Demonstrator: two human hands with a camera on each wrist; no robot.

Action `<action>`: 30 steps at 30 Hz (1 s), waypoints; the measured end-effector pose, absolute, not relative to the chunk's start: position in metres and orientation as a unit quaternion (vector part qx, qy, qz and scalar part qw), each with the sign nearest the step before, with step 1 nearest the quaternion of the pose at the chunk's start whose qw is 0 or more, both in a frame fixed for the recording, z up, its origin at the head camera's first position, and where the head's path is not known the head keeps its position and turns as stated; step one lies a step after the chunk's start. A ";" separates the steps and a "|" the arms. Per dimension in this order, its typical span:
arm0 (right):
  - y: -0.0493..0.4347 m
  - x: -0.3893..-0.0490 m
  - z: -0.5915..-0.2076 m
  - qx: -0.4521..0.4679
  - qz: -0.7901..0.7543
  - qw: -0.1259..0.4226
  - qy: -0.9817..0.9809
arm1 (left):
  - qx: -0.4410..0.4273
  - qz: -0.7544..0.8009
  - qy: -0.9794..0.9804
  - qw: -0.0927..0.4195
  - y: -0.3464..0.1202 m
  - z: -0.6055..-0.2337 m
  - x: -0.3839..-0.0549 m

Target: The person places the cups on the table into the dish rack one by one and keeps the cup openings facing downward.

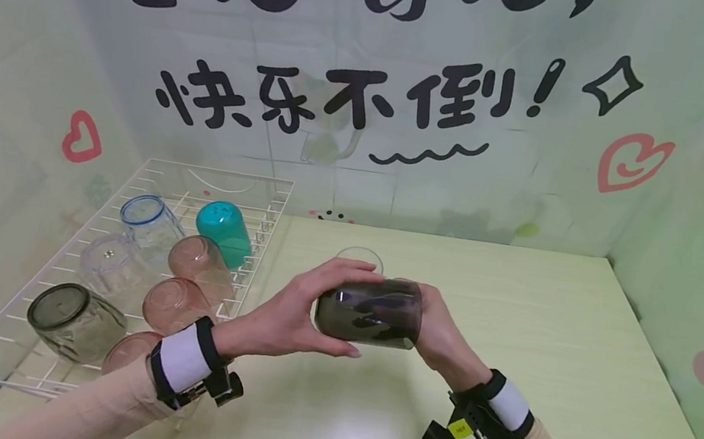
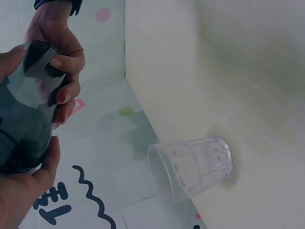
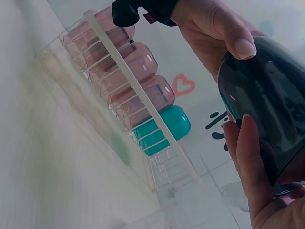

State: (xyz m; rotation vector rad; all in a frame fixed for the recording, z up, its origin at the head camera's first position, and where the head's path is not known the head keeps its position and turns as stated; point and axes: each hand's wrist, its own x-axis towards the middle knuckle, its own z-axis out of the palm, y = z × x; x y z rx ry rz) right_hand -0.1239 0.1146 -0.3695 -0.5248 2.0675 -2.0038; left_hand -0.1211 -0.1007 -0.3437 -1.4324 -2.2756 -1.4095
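A dark grey tinted glass [image 1: 369,311] is held sideways above the table between both hands. My left hand [image 1: 307,310] grips its left end, fingers over the top and thumb beneath. At the other end my right hand [image 1: 446,336] holds it, mostly hidden behind the glass in the head view. In the left wrist view, the right fingers [image 2: 66,90] curl round the glass's edge. Behind the hands a clear faceted glass [image 2: 195,164] stands upright on the table; only its rim [image 1: 361,254] shows in the head view.
On the left, a white wire rack [image 1: 63,252] holds upturned glasses: a teal one [image 1: 223,232], several pink ones [image 1: 177,304], clear ones [image 1: 151,223] and a grey-green one [image 1: 74,320]. Printed cloth walls [image 1: 395,195] enclose the pale table [image 1: 544,334] at the back and sides.
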 end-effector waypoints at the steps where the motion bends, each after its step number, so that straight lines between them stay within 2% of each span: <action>1: 0.114 -0.124 -0.369 -0.179 -0.682 0.107 0.701 | -0.473 -0.463 -0.748 0.054 -0.101 -0.343 -0.121; 16: 0.111 -0.122 -0.372 -0.187 -0.706 0.129 0.671 | -0.491 -0.450 -0.745 0.049 -0.105 -0.336 -0.125; 25: 0.118 -0.126 -0.384 -0.119 -0.723 0.181 0.656 | -0.462 -0.437 -0.771 0.039 -0.118 -0.336 -0.123; 30: 0.123 -0.127 -0.386 -0.108 -0.727 0.187 0.652 | -0.437 -0.432 -0.788 0.047 -0.129 -0.336 -0.123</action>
